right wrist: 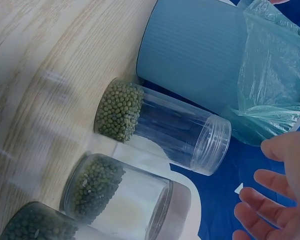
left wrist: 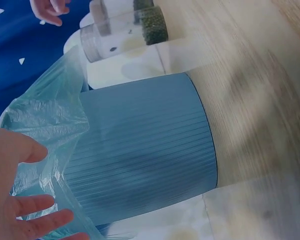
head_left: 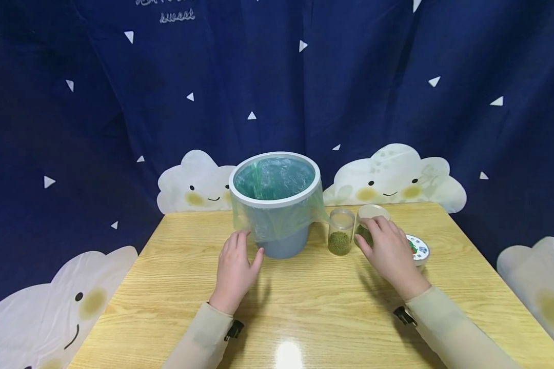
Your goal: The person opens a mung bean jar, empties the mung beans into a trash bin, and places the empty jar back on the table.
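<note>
1. My left hand point(head_left: 236, 271) is beside the near left of the bin, thumb apart and fingers spread in the wrist view. It grips nothing; I cannot tell whether it brushes the film.
2. My right hand point(head_left: 390, 251) is by the jars, fingers loosely bent and apart, thumb separate, holding nothing.
3. I have the bin point(head_left: 283, 248) standing upright toward the back of the counter point(head_left: 304, 307). It is a round, blue-grey tub with fine ribbing on its wall and a smooth white ring point(head_left: 274, 204) round its mouth.
4. The bag point(head_left: 277, 177) lines the bin, a thin, crinkled, see-through green film. Its edge hangs loosely outside the wall, one corner flaring toward the jars.
5. To the bin's right I see a clear jar point(head_left: 341, 233), a cylinder with a threaded neck, its lower part filled with small round green beans point(right wrist: 119, 110).
6. Next come a second jar point(right wrist: 92, 187) with a plain pale lid and a third jar point(right wrist: 37, 225) with a printed round lid point(head_left: 417, 247); both hold similar beans.
7. The counter shows pale wood grain; behind hangs a dark blue curtain point(head_left: 258, 61), softly creased.
</note>
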`<action>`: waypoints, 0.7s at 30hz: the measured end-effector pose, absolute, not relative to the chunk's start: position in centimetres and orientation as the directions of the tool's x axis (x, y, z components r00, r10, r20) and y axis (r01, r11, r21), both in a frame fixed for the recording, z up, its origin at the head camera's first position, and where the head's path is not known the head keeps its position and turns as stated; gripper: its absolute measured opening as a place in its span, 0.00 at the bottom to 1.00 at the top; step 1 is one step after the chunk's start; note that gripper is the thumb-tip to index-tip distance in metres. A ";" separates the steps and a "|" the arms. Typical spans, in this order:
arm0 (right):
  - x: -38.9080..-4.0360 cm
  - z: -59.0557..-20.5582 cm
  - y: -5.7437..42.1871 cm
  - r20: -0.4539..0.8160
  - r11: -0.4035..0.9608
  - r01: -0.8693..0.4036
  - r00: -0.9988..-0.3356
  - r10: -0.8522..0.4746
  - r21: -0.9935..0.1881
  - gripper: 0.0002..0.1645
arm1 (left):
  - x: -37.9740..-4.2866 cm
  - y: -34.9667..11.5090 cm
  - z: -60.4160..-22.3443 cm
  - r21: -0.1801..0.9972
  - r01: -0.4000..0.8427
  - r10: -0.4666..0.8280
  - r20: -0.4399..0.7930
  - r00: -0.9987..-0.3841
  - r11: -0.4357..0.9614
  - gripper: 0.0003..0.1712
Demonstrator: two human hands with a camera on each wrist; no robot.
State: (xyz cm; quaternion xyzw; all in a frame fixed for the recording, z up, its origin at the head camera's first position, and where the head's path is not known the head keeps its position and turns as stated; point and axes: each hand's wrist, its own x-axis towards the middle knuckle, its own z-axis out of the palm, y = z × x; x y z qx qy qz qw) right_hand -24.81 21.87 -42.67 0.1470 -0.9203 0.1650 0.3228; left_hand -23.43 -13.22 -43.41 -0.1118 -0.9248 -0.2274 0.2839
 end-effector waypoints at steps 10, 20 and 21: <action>-26.3 -42.3 21.6 0.613 0.883 -0.435 -0.751 -0.247 -0.177 0.27 | -23.5 -13.2 -44.1 0.343 0.359 0.091 0.600 -0.795 0.868 0.30; -29.2 -41.3 22.5 0.529 0.845 -0.513 -0.764 -0.370 -0.149 0.29 | -23.5 -13.3 -44.5 0.352 0.361 0.094 0.591 -0.801 0.863 0.30; -29.6 -41.3 22.6 0.527 0.842 -0.521 -0.760 -0.380 -0.143 0.29 | -23.4 -13.3 -44.5 0.351 0.361 0.095 0.590 -0.802 0.864 0.30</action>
